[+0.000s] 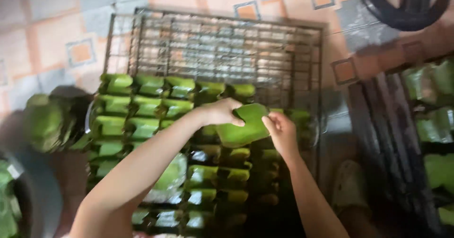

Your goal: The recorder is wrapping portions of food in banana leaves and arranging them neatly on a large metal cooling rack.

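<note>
- The left hand [220, 112] grips a green leaf parcel [243, 124] from above, fingers curled over its upper left edge, thumb at the front.
- The right hand [282, 133] pinches the same parcel at its right end, fingertips closed on the leaf edge.
- The parcel sits between the two hands, touching both; its long axis runs roughly from eight o'clock to two o'clock, tilted slightly up to the right. Neither hand is clearly nearer: the left covers the top, the right holds the three o'clock end.
- Directly under the hands lies a wire rack [227, 39] filled with rows of similar wrapped parcels [142, 110], packed side by side and touching, their long axes running left to right.
- Toward twelve o'clock the rack's far part is bare grid, with tiled floor [56, 30] showing through and around it.
- At nine o'clock sits a heap of green leaves [45, 122], blurred, beside a dark round basin [33, 195] at the lower left.
- At three o'clock, well apart from the hands, a second rack of parcels [432, 124] is partly in view.
- At one o'clock, in the top corner, lies a dark ring-shaped thing [402, 11]; what it is cannot be told.
</note>
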